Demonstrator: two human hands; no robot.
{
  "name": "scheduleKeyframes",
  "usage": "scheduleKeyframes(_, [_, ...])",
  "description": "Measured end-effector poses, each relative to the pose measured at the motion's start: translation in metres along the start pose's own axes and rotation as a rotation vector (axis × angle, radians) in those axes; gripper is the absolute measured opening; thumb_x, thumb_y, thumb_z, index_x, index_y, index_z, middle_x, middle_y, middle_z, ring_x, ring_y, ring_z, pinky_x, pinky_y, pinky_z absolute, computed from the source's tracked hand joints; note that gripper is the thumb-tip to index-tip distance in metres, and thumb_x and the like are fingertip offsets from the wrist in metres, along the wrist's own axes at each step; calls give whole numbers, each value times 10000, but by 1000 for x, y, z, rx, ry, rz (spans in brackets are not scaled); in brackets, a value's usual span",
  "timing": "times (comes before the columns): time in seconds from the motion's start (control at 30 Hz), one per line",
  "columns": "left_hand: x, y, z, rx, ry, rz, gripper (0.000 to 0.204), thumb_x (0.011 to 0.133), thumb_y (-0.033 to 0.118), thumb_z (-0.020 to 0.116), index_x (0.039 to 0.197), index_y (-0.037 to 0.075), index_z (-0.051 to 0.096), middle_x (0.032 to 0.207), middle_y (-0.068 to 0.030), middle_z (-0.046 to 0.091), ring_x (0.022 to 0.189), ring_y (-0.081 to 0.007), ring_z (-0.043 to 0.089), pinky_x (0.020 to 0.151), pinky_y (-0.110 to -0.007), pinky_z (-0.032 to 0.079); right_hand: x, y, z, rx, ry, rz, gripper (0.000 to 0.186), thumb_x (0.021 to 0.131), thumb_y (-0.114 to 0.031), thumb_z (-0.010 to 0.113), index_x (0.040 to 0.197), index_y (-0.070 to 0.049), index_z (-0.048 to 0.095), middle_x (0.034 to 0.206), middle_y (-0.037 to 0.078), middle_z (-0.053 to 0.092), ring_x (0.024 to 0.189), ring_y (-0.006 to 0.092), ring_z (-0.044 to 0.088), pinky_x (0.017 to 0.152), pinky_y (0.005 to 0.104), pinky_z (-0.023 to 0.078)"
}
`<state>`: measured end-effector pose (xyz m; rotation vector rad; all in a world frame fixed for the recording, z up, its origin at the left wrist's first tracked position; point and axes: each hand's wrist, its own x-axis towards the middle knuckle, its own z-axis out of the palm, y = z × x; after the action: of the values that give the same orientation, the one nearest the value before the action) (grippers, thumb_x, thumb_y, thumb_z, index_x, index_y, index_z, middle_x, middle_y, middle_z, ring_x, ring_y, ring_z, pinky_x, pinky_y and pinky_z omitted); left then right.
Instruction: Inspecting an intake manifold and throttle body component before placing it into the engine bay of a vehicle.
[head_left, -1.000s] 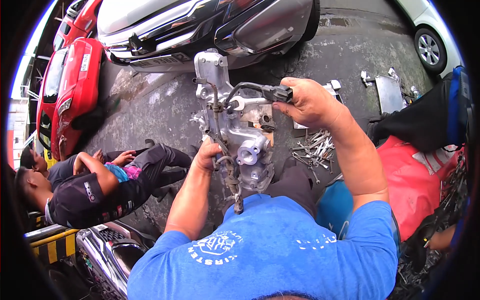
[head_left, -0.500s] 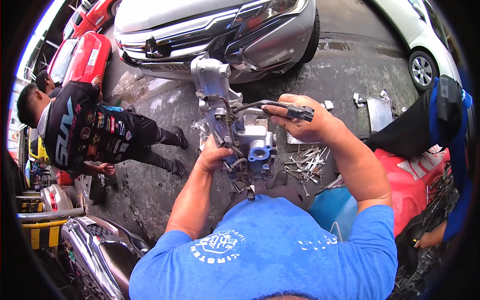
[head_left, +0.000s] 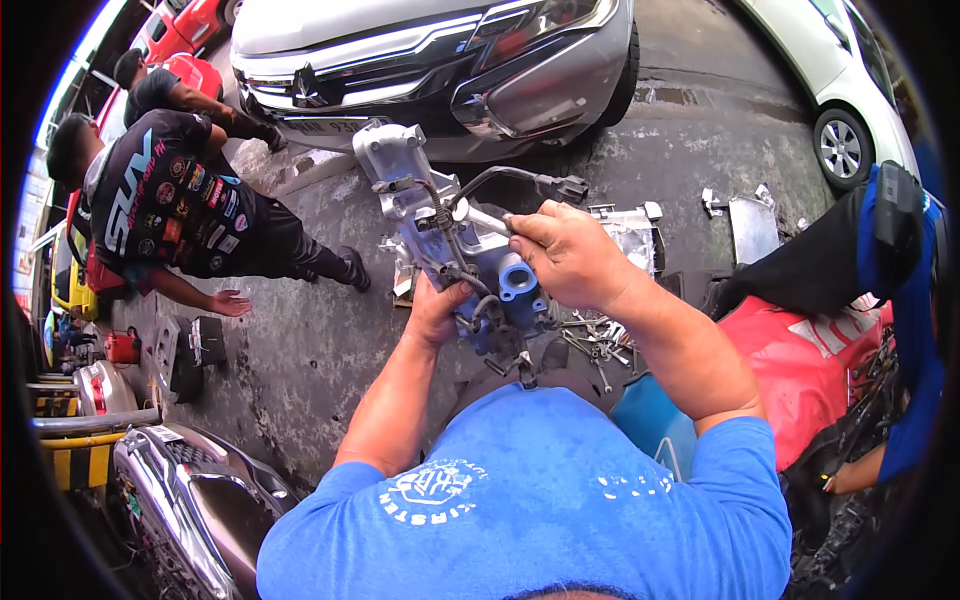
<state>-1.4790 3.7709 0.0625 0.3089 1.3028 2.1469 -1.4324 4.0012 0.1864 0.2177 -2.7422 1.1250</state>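
Observation:
A silvery cast-aluminium engine part (head_left: 388, 158) with a wiring harness (head_left: 440, 212) along it stands tilted in front of me. My left hand (head_left: 437, 312) is closed round its near left side, beside the harness. A short metal pipe (head_left: 483, 220) sticks out to the right from the casting, and my right hand (head_left: 572, 258) pinches its end between thumb and fingers. Above that hand, a black wire curves away to a dark plug connector (head_left: 565, 188), which hangs free. A blue-tinted round port (head_left: 517, 281) faces up near my right wrist.
A silver car's front (head_left: 400, 70) stands just ahead. Loose wrenches (head_left: 600, 340) lie on the floor at right, by another metal casting (head_left: 630, 235). A person in a dark printed shirt (head_left: 170, 190) stands at left with one hand out. A red cover (head_left: 790, 370) lies at right.
My right hand has let go of the plug connector and moved down-left onto the metal pipe. The engine part has tilted leftward. The person at left has shifted, and another person behind is more visible.

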Motion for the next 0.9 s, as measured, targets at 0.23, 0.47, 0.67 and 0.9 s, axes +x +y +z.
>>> scheduleKeyframes(0.23, [7,15,5,-45,-67,-49,749,719,309,865,1299,-27,530,1183,-121,649,1070,-230,644,944,-364,517,9,-1,-41,345,-450,338,238,1019,-271,560,1033,-37,606,770,0,603,683,65,561,626,271,475])
scheduleKeyframes(0.47, [5,21,13,-30,-48,6,721,718,286,876,1281,-10,537,1127,-75,661,1032,-183,634,930,-335,502,13,-2,-40,434,-469,395,262,1019,-336,558,1033,-75,581,766,12,601,681,115,600,590,306,470])
scheduleKeyframes(0.67, [12,16,15,-27,-24,16,716,707,306,870,1260,-23,554,1140,-104,664,1035,-219,655,921,-352,521,3,9,-16,-101,-133,47,238,926,-289,649,987,-61,619,887,166,645,822,395,650,686,453,514])
scheduleKeyframes(0.9, [5,10,12,-61,-4,-26,500,758,222,855,1138,27,595,1000,-45,673,925,-165,662,848,-323,541,-6,7,-8,-246,-83,34,197,912,-229,651,895,-44,588,827,152,605,744,359,644,613,450,523])
